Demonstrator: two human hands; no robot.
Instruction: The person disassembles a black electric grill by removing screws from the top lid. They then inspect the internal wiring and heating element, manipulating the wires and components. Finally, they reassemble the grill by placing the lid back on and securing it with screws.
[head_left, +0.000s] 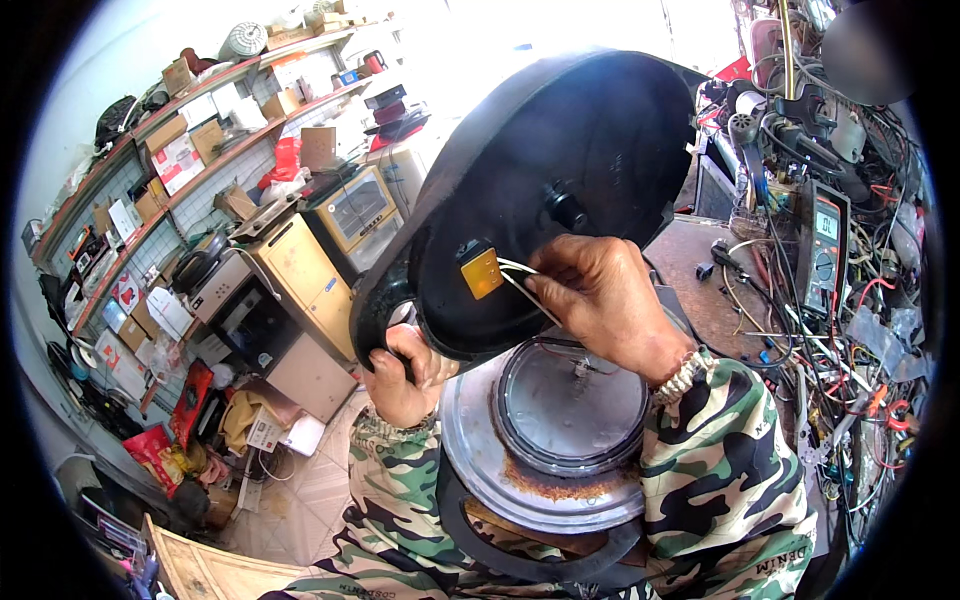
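My left hand [405, 378] is closed round the loop handle of a large black plastic cover [540, 130], which is tilted up with its hollow inner side facing me. A small yellow block [481, 274] with a dark top sits by the inner wall near the handle. Thin white wires [515, 266] run from it to my right hand [605, 295], whose thumb and fingers pinch them. A black stub [566, 206] sticks out of the cover's inside. Below lies a round metal lid [470, 430], rusty along the near part of its raised dark ring [640, 420].
A multimeter [826, 250] stands at the right among tangled cables [870, 400] and a corded handset-like part [800, 150]. Crowded shelves [200, 170] and cabinets [305, 280] line the left. A wooden panel [210, 565] is at the lower left, above the tiled floor [300, 500].
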